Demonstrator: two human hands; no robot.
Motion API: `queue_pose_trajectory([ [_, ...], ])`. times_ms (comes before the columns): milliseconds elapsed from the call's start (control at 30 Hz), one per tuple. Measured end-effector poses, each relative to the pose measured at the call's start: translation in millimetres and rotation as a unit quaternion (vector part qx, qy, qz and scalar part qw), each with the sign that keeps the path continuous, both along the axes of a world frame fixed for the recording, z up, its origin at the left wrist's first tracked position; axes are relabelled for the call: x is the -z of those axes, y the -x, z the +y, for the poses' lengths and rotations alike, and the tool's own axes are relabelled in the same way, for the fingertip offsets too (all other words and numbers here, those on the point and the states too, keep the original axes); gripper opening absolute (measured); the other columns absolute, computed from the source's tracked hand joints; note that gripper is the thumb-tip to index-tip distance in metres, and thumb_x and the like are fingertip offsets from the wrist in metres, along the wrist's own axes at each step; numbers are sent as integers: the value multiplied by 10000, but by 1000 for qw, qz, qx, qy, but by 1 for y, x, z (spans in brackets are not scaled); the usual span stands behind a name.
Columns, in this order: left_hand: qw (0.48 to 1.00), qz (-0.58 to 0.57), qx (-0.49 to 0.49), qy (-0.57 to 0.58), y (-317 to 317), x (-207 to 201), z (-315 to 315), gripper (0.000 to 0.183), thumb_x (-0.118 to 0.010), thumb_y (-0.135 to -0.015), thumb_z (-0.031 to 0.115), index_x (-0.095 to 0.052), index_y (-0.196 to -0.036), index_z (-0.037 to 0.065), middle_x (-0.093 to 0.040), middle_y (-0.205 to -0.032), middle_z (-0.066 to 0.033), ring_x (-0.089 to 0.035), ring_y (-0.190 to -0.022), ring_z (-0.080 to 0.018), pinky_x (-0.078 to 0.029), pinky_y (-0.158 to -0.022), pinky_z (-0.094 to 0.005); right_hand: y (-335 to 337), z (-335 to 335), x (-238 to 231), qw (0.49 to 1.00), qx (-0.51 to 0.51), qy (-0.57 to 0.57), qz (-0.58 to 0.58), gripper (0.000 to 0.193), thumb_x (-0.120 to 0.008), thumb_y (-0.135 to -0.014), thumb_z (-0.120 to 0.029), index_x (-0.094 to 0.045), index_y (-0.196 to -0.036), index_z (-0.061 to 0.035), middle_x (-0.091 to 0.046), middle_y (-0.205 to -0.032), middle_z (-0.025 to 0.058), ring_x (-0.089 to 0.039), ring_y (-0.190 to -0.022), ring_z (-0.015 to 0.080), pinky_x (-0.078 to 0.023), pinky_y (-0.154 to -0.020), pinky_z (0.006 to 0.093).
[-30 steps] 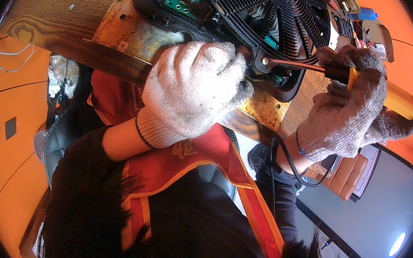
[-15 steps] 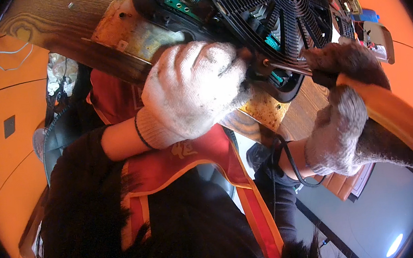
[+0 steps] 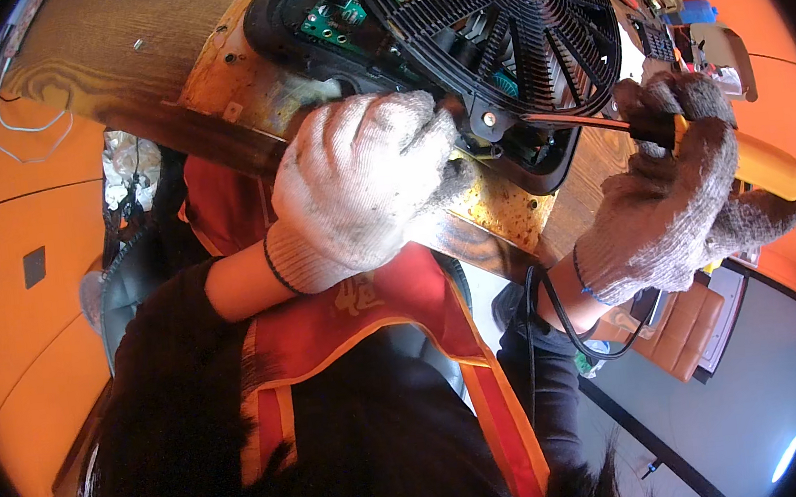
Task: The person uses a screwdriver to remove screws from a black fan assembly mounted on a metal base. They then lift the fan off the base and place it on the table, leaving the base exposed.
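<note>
Gripping a yellow-handled screwdriver, the knit-gloved right hand works; the left hand clenches the black slatted housing.

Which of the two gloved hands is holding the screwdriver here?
The right hand: it grips the yellow-handled screwdriver, whose shaft points at the black fan housing. The left hand holds no tool and presses on the housing's edge.

No packages, labels, signs or lit screens can be made out anywhere. Only a small dark square plate is seen at nine o'clock, set on the orange wall; its nature cannot be told.
</note>
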State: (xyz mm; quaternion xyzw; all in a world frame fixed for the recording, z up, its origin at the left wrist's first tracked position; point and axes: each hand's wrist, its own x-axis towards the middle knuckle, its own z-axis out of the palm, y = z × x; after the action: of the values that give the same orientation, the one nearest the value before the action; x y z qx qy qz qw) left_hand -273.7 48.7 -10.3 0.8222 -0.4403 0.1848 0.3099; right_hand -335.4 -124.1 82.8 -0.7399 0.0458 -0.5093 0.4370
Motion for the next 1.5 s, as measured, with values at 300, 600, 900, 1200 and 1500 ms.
queue_pose_trajectory([
  [300, 1000, -9, 5, 1, -1, -2, 0, 359, -661, -753, 368, -658, -1056, 176, -582, -1074, 12, -575, -941, -178, -469, -809, -338, 2, 7, 1, 1000, 9, -9, 3, 549, -661, -869, -143, -389, -1343, -90, -639, -922, 162, -651, -753, 213, -573, -620, 284],
  [600, 1000, -4, 4, -1, -1, -2, -2, 354, -648, -772, 358, -648, -1079, 181, -576, -1092, 12, -565, -965, -183, -456, -829, -335, 4, 5, 2, 1000, 15, -23, 7, 544, -650, -880, -146, -380, -1350, -100, -639, -909, 152, -646, -734, 206, -569, -610, 283],
  [900, 1000, 2, 13, -16, 0, 1, 2, 339, -631, -785, 333, -648, -1091, 187, -581, -1098, -10, -563, -974, -208, -450, -849, -356, 15, 15, 0, 999, 15, -36, 16, 539, -640, -891, -149, -371, -1357, -109, -639, -896, 142, -641, -714, 199, -565, -600, 281],
  [1200, 986, 153, 55, 44, -1, -28, 6, 434, -752, -747, 196, -646, -1137, 39, -611, -1103, -120, -584, -966, -321, -458, -888, -423, 4, -20, -14, 981, 90, -157, -65, 534, -629, -903, -152, -362, -1364, -118, -640, -882, 133, -637, -695, 191, -561, -590, 280],
  [1500, 985, 99, -12, 139, -94, -65, 42, 393, -717, -770, 35, -631, -1152, -7, -611, -1079, -169, -617, -947, -289, -509, -817, -349, 12, -100, 18, 911, 73, -391, -111, 254, -623, -932, -250, -551, -1126, -105, -582, -704, 40, -521, -480, 103, -383, -358, 179],
])
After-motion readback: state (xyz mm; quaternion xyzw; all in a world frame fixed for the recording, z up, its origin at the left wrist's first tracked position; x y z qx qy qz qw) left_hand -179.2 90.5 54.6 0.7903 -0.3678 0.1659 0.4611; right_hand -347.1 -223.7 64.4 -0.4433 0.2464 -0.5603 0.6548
